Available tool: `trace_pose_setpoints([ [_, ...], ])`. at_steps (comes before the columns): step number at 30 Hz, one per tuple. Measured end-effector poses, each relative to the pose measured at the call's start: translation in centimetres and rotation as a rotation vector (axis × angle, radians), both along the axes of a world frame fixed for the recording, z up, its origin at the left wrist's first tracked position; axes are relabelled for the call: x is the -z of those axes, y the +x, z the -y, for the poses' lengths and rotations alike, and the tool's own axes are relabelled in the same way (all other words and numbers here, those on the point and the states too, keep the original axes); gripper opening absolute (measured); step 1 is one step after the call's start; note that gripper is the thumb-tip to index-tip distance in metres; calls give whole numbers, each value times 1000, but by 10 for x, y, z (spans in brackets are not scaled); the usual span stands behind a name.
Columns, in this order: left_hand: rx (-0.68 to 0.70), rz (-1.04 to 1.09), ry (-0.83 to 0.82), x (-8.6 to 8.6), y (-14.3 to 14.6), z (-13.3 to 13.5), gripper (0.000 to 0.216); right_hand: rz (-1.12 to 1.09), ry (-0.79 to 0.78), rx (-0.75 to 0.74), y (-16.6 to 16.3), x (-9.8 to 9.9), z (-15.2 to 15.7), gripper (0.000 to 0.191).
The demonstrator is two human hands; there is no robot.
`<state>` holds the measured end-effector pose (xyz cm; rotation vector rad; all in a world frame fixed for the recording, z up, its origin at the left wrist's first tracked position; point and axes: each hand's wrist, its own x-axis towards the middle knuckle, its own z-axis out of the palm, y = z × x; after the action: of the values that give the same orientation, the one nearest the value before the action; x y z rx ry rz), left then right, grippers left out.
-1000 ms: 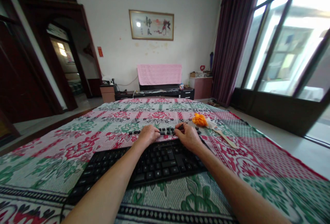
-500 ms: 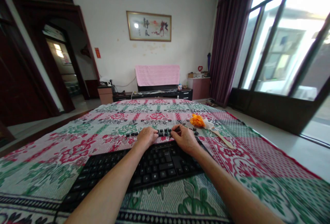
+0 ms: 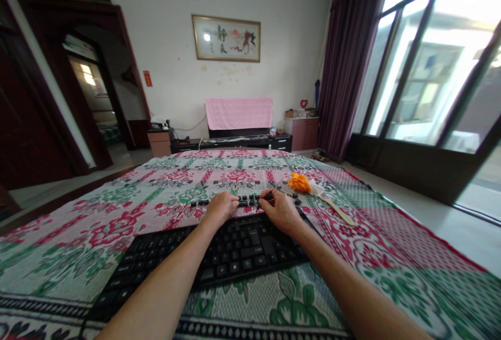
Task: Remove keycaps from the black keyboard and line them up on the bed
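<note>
A black keyboard (image 3: 230,249) lies slantwise on the patterned cloth beneath my forearms. Beyond its far edge, several loose black keycaps (image 3: 243,203) are spread in a rough row. My left hand (image 3: 222,206) rests at that row with its fingers curled together, touching or very near the keycaps. Opposite it, my right hand (image 3: 279,207) is closed in a pinch at the row's right part. Something small and dark shows at its fingertips, too small to name. What the left fingers may hold is hidden.
Right of the keycaps lies an orange fluffy duster head (image 3: 299,183) with a flat pale wooden handle (image 3: 338,211). The red and green floral cloth (image 3: 117,225) covers the broad surface. Farther back stand a low black cabinet (image 3: 279,143) and a pink-towel-covered screen (image 3: 238,113).
Both hands keep nearly the same place and the same closed pose. The view has shifted very slightly; the keyboard and keycaps look unchanged.
</note>
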<state>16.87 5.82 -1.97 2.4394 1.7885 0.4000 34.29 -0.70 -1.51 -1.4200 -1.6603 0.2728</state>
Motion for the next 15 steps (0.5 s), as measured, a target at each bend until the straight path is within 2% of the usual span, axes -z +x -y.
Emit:
trace_pose_setpoints([
  [15, -5, 22, -23, -2, 0, 3, 28, -11, -3, -1, 0, 0, 0, 16],
])
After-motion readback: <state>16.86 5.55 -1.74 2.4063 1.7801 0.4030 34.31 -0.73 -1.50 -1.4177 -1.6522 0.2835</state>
